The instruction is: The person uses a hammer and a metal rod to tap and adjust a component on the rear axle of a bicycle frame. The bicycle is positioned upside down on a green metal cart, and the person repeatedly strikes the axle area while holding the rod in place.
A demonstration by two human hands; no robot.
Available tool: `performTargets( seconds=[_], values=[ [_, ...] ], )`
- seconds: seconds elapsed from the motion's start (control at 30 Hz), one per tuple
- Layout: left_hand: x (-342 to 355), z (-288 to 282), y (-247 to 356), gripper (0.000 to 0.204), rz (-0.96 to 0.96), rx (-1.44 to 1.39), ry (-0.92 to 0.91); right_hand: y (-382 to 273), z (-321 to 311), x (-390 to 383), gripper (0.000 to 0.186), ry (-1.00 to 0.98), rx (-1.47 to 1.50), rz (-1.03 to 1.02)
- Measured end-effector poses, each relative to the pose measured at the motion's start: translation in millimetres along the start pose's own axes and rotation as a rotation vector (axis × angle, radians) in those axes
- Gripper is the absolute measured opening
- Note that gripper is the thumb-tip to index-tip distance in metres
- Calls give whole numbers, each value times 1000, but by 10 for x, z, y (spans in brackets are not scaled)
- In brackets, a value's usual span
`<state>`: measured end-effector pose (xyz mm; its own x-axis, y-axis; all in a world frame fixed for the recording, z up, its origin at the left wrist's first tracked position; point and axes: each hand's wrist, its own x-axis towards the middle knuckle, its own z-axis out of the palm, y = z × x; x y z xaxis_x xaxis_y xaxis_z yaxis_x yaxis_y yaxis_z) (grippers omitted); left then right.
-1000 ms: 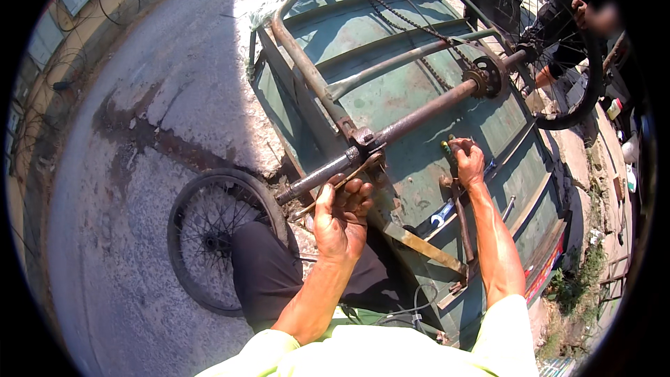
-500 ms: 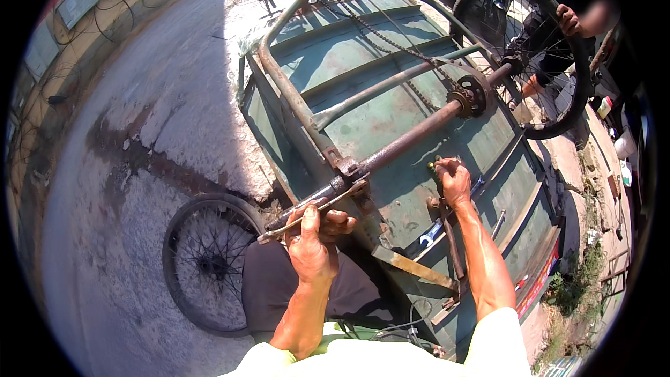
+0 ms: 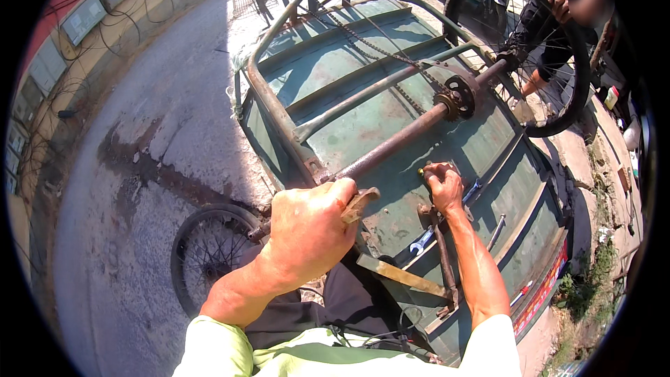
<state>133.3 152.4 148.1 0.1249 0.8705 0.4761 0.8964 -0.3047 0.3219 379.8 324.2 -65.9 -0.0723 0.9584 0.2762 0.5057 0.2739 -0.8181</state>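
Observation:
My left hand (image 3: pixel 310 230) is closed around a flat, narrow brownish stick (image 3: pixel 360 205), one end of which pokes out past the fingers. It hovers in front of the near end of a rusty axle (image 3: pixel 391 145), covering part of it. The axle crosses the green metal underside of an overturned cart (image 3: pixel 387 202). My right hand (image 3: pixel 444 188) is over this panel, its fingers pinched around a small yellow-green thing (image 3: pixel 421 171) too small to name. Below that hand lie a hammer-like tool (image 3: pixel 444 258) and an open-ended wrench (image 3: pixel 421 241).
A loose spoked wheel (image 3: pixel 180 258) lies on the ground at my left. Another person's hands (image 3: pixel 558 5) grip the upright wheel (image 3: pixel 583 63) at the axle's far end. A chain (image 3: pixel 377 49) runs to a sprocket (image 3: pixel 458 98). A wooden strip (image 3: pixel 401 276) sits near my lap.
My left hand has lifted from beside the axle's end and turned, with the stick now pointing to the right. My right hand has shifted slightly left and down, still pinching.

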Motion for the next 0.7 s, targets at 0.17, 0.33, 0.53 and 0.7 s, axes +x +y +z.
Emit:
performTargets(
  seconds=[0.17, 0.33, 0.53, 0.7],
  values=[
    [285, 56, 66, 15, 76, 206, -240, -100, -47, -17, 26, -21, -69, 15],
    [134, 28, 4, 17, 85, 19, -51, 71, -21, 2, 26, 25, -25, -54],
    [-320, -174, -269, 16, -239, -799, 235, 165, -31, 18, 28, -9, -18, 9],
    [-901, 149, -512, 31, -656, -1307, 419, 58, -14, -5, 28, -9, -19, 24]
  ],
)
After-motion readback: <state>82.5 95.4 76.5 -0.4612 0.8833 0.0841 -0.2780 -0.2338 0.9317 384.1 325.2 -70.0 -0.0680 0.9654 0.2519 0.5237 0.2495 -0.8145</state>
